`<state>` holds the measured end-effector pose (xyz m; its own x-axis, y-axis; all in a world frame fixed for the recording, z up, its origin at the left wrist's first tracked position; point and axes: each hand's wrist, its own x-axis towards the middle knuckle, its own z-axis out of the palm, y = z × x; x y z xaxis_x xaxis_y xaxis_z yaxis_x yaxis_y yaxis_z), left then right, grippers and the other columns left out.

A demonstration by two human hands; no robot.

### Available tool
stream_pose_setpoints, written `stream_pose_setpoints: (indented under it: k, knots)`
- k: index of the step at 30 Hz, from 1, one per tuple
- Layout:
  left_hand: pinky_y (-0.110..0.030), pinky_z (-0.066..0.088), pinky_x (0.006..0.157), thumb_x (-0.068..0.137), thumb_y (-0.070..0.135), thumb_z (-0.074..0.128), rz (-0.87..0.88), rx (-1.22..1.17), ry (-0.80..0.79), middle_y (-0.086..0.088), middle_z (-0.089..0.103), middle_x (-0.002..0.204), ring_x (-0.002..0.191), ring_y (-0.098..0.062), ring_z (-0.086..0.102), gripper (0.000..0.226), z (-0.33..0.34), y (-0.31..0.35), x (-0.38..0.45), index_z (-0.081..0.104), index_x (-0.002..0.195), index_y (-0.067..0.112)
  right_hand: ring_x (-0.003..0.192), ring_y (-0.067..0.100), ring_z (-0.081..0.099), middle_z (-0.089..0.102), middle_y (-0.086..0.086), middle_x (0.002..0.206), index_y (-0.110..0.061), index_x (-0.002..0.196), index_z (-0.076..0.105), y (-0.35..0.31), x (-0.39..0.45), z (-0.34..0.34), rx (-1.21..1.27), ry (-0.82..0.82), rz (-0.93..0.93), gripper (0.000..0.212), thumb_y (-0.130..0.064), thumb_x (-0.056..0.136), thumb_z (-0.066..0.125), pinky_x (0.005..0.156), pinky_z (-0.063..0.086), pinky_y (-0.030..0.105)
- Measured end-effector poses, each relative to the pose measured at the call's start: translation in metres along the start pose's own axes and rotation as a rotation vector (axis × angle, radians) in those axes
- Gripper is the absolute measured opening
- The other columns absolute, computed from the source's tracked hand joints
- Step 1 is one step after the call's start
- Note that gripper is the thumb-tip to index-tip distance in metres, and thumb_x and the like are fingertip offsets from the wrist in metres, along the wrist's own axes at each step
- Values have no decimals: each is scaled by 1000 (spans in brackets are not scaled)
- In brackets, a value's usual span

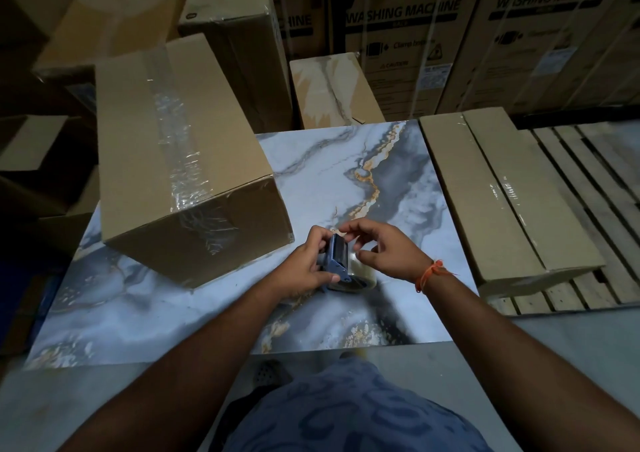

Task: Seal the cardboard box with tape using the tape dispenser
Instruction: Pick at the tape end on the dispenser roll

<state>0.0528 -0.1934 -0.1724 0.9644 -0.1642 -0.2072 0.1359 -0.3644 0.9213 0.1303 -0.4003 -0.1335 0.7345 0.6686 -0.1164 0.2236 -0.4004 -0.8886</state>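
A long cardboard box (145,147) lies on the marble-patterned table (329,181) at the left, with wrinkled clear tape running along its top seam and down its near end. In front of it, over the table's middle, my left hand (304,268) grips a blue tape dispenser (337,261) with a roll of clear tape. My right hand (384,251) touches the dispenser's front end, thumb and fingers pinching at the tape there. The tape end itself is too small to make out.
A second flat cardboard box (502,195) lies on a wooden pallet (588,181) to the right of the table. More boxes (242,50) are stacked behind and to the left, with large washing machine cartons (433,36) at the back.
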Motion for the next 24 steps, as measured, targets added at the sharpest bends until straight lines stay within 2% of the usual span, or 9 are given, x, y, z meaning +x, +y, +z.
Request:
stream_pose_setpoints:
  k: [3,6,9,11,15,17,19,24]
  knots:
    - [-24,57,91,87,-3,74,3,3,10,-15,53,129,115,-5,58,58,-2,-1,0,35,127,10,94,18,64,70,1,103,-17,127,61,1,-3,2,5,18,-14,50,6,83,57,84,55,48]
    - [-19,54,88,87,-3,74,6,3,7,-13,54,130,117,-4,58,58,-2,-1,1,35,127,12,95,17,63,69,0,103,-18,127,61,1,-3,4,18,30,-10,48,4,84,57,84,55,50]
    - [-20,54,90,87,-2,74,0,-18,-1,-11,54,132,122,-7,57,58,-2,0,2,35,127,14,96,13,62,66,1,109,-19,128,61,-1,-3,4,4,34,-19,53,6,82,57,78,55,41]
    - [-26,56,94,87,0,75,0,-30,1,-11,54,132,127,-14,56,59,-2,-2,2,35,127,16,99,10,61,63,1,115,-20,128,61,-1,-4,5,-8,39,-32,55,7,80,57,73,54,33]
    - [-31,57,95,85,2,77,-8,-47,19,-11,53,131,128,-19,55,60,-2,-4,2,36,126,20,105,10,60,60,-3,122,-20,128,61,3,-5,8,5,49,-35,54,5,81,59,71,55,32]
    - [-34,58,96,85,3,77,-9,-53,17,-12,53,130,128,-20,56,60,-3,-3,2,36,126,19,105,10,60,61,-3,123,-19,129,60,4,-4,9,14,36,-41,54,4,81,61,71,52,19]
    - [-36,58,96,84,4,77,-15,-58,15,-13,53,130,127,-21,56,61,-3,-3,2,36,127,17,104,11,60,63,-1,121,-18,130,59,5,-4,10,16,31,-46,55,4,80,63,72,47,11]
    - [-38,58,95,83,8,78,-15,-43,36,-10,56,126,124,-21,58,61,-3,-2,2,36,127,17,101,11,61,66,2,111,-19,132,57,9,-6,10,54,20,-29,59,6,80,64,62,48,16]
